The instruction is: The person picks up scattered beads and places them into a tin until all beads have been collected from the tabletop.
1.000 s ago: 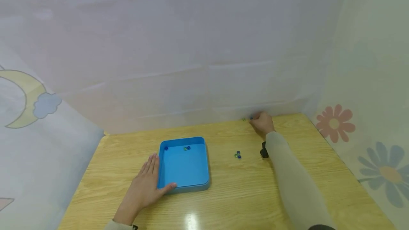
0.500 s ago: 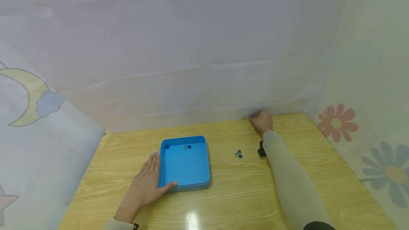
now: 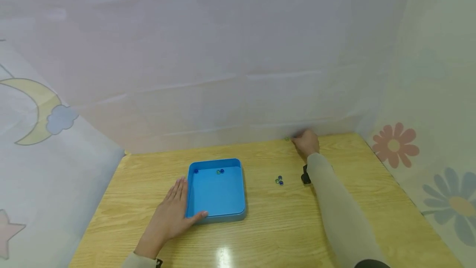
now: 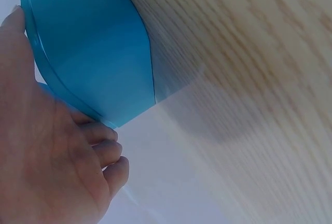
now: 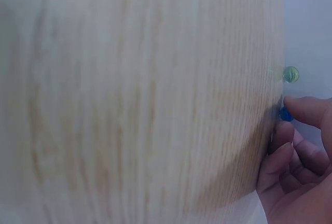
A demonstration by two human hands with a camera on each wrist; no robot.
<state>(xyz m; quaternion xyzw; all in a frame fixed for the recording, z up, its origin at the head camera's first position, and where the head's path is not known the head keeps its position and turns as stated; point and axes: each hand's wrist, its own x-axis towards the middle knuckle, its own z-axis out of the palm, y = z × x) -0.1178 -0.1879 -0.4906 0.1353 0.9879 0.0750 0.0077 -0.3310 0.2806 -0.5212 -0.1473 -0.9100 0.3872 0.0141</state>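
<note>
My right hand (image 3: pixel 308 143) is at the table's far edge, against the back wall sheet. In the right wrist view, a blue marble (image 5: pixel 286 114) sits between its thumb and index finger, which pinch it. Just beside it, a green marble (image 5: pixel 291 74) lies on the table by the sheet. My left hand (image 3: pixel 169 214) rests along the left wall of a blue square tray (image 3: pixel 235 217), its fingers extended and its thumb at the front rim. In the left wrist view, the fingers touch the tray's side (image 4: pixel 98 63). Two blue marbles and a green marble (image 3: pixel 218 172) lie inside the tray.
Between the tray and my right arm, a small cluster of blue and green marbles (image 3: pixel 279 180) lies on the wooden table (image 3: pixel 260 239). Printed sheets (image 3: pixel 208 73) stand at the back, left and right of the table.
My right thumb and fingers have closed in on the blue marble, which is now mostly hidden in the head view. The left hand and tray stay put; the head view shifts slightly.
</note>
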